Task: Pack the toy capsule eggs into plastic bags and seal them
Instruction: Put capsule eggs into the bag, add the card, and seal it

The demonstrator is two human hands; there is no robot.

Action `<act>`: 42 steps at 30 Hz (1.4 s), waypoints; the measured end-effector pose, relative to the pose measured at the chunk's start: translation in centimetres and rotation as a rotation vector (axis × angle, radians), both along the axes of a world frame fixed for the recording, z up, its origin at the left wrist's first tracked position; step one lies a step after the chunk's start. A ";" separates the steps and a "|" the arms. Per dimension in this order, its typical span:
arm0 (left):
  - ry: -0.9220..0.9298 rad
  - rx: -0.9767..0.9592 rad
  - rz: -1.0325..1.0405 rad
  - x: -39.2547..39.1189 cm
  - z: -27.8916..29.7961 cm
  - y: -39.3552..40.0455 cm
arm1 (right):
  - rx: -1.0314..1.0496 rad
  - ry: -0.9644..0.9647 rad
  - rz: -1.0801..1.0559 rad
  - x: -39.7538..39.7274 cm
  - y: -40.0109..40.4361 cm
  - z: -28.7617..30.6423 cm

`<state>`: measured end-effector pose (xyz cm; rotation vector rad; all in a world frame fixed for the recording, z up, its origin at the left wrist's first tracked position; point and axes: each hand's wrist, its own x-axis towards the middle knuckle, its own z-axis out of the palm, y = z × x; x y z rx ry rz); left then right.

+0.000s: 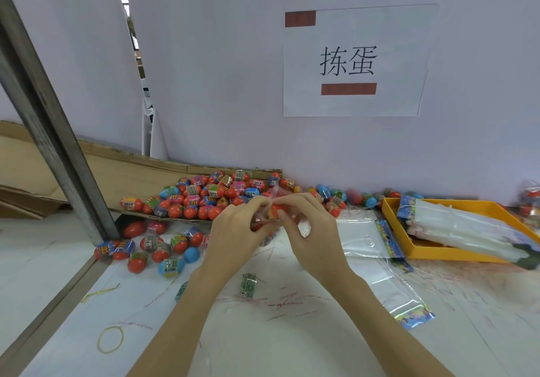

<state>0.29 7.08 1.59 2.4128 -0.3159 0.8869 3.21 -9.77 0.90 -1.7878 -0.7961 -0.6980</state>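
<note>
Hands meet above the middle of the white table. Left hand and right hand both pinch one small clear plastic bag, fingers curled around it from either side. Bag is held off the table, between the two sets of fingertips, its crumpled top sticking up just past the knuckles. An orange-red egg shows through the plastic, sitting between the right thumb and the left fingers; how many eggs the bag holds cannot be told.

Loose eggs: a large heap lies on a flat piece of cardboard behind the hands, against the wall. A smaller scatter of eggs lies on the table to the left of the left wrist, near the foot of a grey metal post.

Empty bags with coloured header strips lie flat on the table just right of the right hand. Further right, an orange tray holds a bundle of bags.

A yellow rubber band lies near the front left of the table. A paper sign with two printed characters is fixed to the wall above.
</note>
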 end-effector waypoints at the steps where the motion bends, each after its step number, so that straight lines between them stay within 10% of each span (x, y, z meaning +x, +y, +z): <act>1: 0.015 0.002 -0.006 0.0 0.0 0.0 | 0.013 0.036 0.014 -0.1 0.0 0.0; 24: 0.127 -0.068 -0.129 0.6 -0.8 -0.3 | -0.032 0.242 0.111 -0.4 0.2 -0.1; 33: 0.229 -0.404 0.000 1.0 -0.3 0.6 | 0.165 0.200 -0.037 0.3 -0.2 0.3; 42: 0.230 -0.824 0.143 1.5 0.1 2.3 | -0.693 0.275 -0.204 2.2 -1.1 -3.0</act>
